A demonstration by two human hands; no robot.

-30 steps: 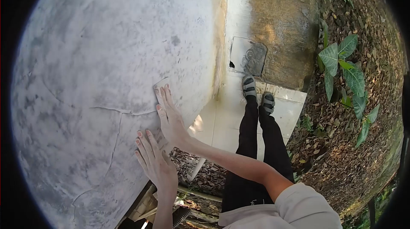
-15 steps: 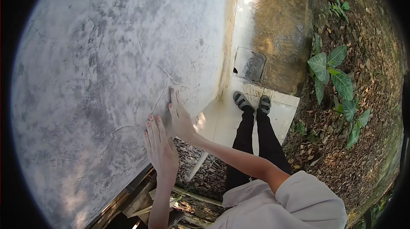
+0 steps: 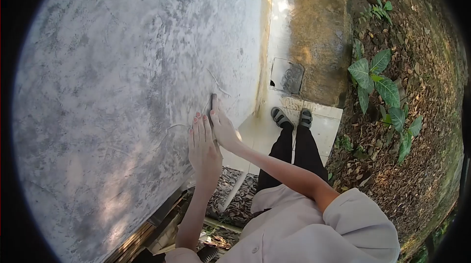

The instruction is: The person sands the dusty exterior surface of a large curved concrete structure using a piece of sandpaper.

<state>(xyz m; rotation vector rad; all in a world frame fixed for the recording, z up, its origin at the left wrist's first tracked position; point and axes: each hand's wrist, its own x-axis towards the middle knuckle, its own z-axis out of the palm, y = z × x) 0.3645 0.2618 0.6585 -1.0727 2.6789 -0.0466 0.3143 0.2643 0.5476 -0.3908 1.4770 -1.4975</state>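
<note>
My left hand (image 3: 204,151) lies flat with its fingers stretched out together against the grey mottled wall (image 3: 113,86). Close beside it, my right hand (image 3: 226,133) is turned on its side, its fingers along a thin, dark-edged flat piece (image 3: 214,102). That piece stands against the wall and is mostly covered by the hands, so its kind cannot be made out. Fine raised lines or cracks run over the wall just past the fingertips.
Below are my sandalled feet (image 3: 290,117) on pale tiles (image 3: 319,138). A square cover (image 3: 287,75) sits in the walkway. Leafy plants (image 3: 380,76) grow in leaf-strewn soil at the right. A white pipe (image 3: 232,192) and wooden pieces lie near the wall's lower edge.
Both hands have shifted rightward in view and moved closer together. The view itself has also shifted, with the wall's lines now farther right. The dark edge of the flat piece shows more plainly.
</note>
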